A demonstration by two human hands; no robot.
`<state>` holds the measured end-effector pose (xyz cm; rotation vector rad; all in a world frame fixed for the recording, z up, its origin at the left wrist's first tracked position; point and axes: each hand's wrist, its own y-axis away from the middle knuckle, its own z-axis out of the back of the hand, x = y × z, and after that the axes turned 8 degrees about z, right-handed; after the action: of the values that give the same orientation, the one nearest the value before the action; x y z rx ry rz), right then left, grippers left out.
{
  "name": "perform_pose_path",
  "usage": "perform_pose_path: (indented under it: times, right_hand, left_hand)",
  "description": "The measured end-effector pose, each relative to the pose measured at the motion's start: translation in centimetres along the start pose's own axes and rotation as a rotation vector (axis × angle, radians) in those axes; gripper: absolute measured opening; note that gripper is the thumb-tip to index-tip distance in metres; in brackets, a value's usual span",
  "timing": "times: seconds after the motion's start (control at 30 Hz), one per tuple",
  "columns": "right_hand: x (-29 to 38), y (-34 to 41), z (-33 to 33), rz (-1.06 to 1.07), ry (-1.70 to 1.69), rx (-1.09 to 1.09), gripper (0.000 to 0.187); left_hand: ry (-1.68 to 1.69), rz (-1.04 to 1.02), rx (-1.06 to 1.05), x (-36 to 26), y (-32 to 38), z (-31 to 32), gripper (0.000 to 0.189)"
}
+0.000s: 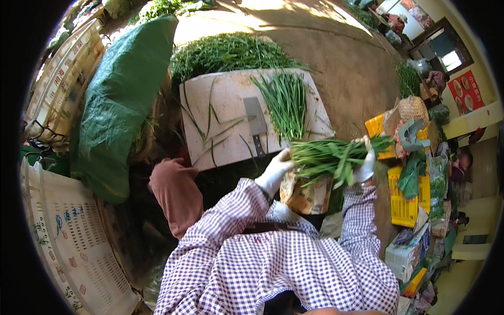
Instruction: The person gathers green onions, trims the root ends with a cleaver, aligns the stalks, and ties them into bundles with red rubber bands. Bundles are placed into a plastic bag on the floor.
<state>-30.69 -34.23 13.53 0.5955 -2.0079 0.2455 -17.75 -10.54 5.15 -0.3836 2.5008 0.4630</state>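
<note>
A bunch of long leafy greens (327, 155), which look like garlic chives, lies crosswise between my two white-gloved hands. My left hand (277, 171) grips its left end, close to the near edge of a white board (220, 110). Around the other end, near the leaf tips, is my right hand (365, 163). A cleaver (255, 114) rests flat on the board with its handle towards me. To the cleaver's right lies another bunch of greens (289, 106), and loose leaves (212, 114) are scattered to its left.
Beyond the board is a heap of greens (236, 53). A green woven sack (118, 106) and a white plastic crate (78, 232) stand at left. Below the held bunch is a patterned container (305, 195). Yellow crates (401, 201) stand at right, with people farther off.
</note>
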Motion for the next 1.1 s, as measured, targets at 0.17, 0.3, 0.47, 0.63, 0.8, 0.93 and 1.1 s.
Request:
perform_pose_path:
  times: [0.17, 0.3, 0.47, 0.63, 0.8, 0.93, 1.1]
  right_hand:
    - [-0.8, 0.5, -1.3, 0.04, -0.159, 0.106, 0.013]
    - [-1.3, 1.0, -2.2, 0.198, -0.264, 0.413, 0.013]
    - [-1.7, 1.5, -4.2, 0.259, -0.131, 0.242, 0.009]
    - [-1.9, 1.9, -5.6, 0.257, -0.2, 0.379, 0.01]
    - [-1.9, 1.8, -6.6, 0.269, -0.154, 0.374, 0.012]
    - [-1.1, 1.8, -7.2, 0.27, -0.284, 0.526, 0.012]
    - [-0.1, 2.0, -7.5, 0.238, -0.402, 0.619, 0.017]
  left_hand:
    - [-0.132, 0.027, -0.012, -0.3, 0.7, 1.5, 0.059]
    - [-0.159, -0.085, -0.016, 0.1, 1.8, 2.0, 0.054]
    - [-0.107, 0.026, -0.066, -0.8, 2.2, 2.7, 0.03]
    - [0.077, 0.003, -0.132, -1.2, 3.2, 2.6, 0.032]
    - [0.113, -0.059, -0.119, -1.6, 3.7, 3.3, 0.045]
    - [0.234, -0.041, 0.161, -2.7, 4.5, 4.7, 0.052]
    - [0.291, 0.088, 0.214, -2.6, 4.6, 5.5, 0.044]
